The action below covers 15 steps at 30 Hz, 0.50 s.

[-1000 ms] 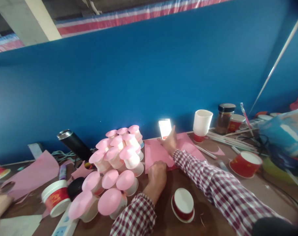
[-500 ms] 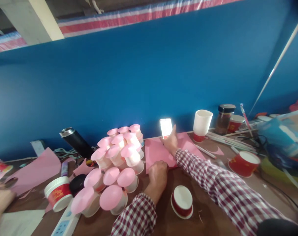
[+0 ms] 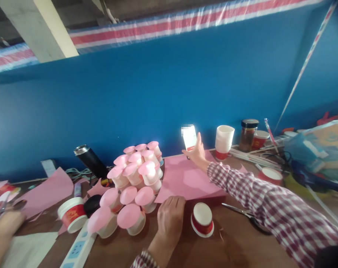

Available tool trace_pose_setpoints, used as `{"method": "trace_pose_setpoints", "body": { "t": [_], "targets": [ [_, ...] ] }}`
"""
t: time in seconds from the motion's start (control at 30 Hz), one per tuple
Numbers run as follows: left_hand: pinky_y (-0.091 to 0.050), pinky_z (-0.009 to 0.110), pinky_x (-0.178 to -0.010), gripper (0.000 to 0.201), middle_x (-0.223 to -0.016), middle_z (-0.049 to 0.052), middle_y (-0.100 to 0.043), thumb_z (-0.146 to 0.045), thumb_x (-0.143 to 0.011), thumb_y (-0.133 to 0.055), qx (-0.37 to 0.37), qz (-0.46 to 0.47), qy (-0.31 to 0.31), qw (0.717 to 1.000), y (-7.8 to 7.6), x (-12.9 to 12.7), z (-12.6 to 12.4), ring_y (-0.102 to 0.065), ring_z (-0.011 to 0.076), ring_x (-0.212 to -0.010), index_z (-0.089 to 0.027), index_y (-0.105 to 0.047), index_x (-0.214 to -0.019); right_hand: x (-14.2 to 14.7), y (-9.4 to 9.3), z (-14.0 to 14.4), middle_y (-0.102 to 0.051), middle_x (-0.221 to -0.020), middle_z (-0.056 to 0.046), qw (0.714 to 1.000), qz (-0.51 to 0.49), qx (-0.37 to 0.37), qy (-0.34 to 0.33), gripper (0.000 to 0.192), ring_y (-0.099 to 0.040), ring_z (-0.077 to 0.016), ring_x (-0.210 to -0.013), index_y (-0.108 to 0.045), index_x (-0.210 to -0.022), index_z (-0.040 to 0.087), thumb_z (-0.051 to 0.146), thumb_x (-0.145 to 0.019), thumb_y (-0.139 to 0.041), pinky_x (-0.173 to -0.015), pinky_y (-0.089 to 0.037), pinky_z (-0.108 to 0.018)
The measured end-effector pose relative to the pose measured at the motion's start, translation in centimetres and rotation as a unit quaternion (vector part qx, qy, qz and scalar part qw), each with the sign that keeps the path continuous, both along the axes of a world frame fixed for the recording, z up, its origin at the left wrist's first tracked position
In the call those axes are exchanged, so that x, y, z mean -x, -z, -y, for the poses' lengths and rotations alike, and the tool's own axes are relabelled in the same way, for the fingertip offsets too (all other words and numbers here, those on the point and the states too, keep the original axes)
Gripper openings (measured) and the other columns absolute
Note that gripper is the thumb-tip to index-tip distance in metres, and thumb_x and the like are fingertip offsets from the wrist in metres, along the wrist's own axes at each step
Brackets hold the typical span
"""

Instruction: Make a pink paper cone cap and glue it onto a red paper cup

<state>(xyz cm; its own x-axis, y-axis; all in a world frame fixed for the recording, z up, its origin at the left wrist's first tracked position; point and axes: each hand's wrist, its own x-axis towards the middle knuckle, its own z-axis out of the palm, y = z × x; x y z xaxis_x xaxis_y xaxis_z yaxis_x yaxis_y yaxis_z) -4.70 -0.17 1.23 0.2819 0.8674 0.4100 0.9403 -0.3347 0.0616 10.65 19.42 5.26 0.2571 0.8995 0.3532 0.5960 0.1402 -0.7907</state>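
We see the right hand [image 3: 196, 153] stretched out to the upper middle of the frame, fingers curled loosely round the lit phone [image 3: 189, 137] that stands propped against the blue wall [image 3: 163, 96]; the thumb side touches the phone's right edge, though we cannot tell whether it truly grips it or only steadies it. Just below that hand the pink paper sheet [image 3: 185, 180] spreads flat across the middle of the picture. At its near edge our left hand [image 3: 170, 219] lies palm down, fingers half bent, fingertips touching the sheet's lower border and holding nothing else. Just right of that hand sits an upturned red paper cup [image 3: 202, 219], and further right, near the checked sleeve [image 3: 263, 208], a pair of scissors [image 3: 242, 213] lies on the brown table [image 3: 232, 249]. Left of the sheet the cluster of pink-topped cups [image 3: 134, 178] crowds in close, almost touching the paper's left edge. There is open brown tabletop along the bottom middle of the frame, around the left wrist. At the far left bottom another person's hand [image 3: 3, 232] shows, blurred. A stack of white cups [image 3: 224, 139] and a dark jar [image 3: 248, 134] stand by the wall, right of the phone.
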Motion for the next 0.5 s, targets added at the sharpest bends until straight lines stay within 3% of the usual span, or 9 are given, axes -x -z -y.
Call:
{"method": "trace_pose_setpoints", "body": {
  "t": [0.13,0.37,0.5],
  "targets": [
    [-0.049,0.031,-0.072,0.028,-0.084,0.006,-0.069,-0.009,-0.088,-0.042,-0.099,-0.010,0.042,0.994,0.8,1.5,2.2,-0.063,0.0185,-0.080,-0.022,-0.062,-0.102,-0.4,0.9,-0.2,-0.036,-0.139,-0.018,1.000,0.011,-0.002,-0.003,0.114,-0.042,-0.0354,-0.120,0.004,-0.147,0.021,0.039,-0.062,-0.071,-0.092,-0.038,-0.044],
    [-0.050,0.028,-0.067,0.021,-0.072,0.004,-0.067,-0.011,-0.085,-0.045,-0.141,0.067,0.108,0.982,1.9,2.7,5.6,-0.063,0.0167,-0.068,-0.022,-0.062,-0.091,-0.2,3.4,-1.0,-0.045,-0.130,-0.017,1.000,0.003,0.010,0.014,0.111,-0.046,-0.0332,-0.116,0.006,-0.146,0.018,0.042,-0.066,-0.067,-0.090,-0.041,-0.043],
    [-0.050,0.025,-0.068,0.024,-0.065,0.000,-0.066,-0.004,-0.080,-0.047,-0.178,0.079,0.114,0.974,3.1,2.7,6.5,-0.064,0.0141,-0.065,-0.023,-0.061,-0.086,0.2,4.9,-1.8,-0.045,-0.130,-0.017,1.000,-0.003,0.005,0.028,0.109,-0.044,-0.0321,-0.119,0.006,-0.146,0.017,0.041,-0.068,-0.066,-0.092,-0.040,-0.041]
  ]
}}
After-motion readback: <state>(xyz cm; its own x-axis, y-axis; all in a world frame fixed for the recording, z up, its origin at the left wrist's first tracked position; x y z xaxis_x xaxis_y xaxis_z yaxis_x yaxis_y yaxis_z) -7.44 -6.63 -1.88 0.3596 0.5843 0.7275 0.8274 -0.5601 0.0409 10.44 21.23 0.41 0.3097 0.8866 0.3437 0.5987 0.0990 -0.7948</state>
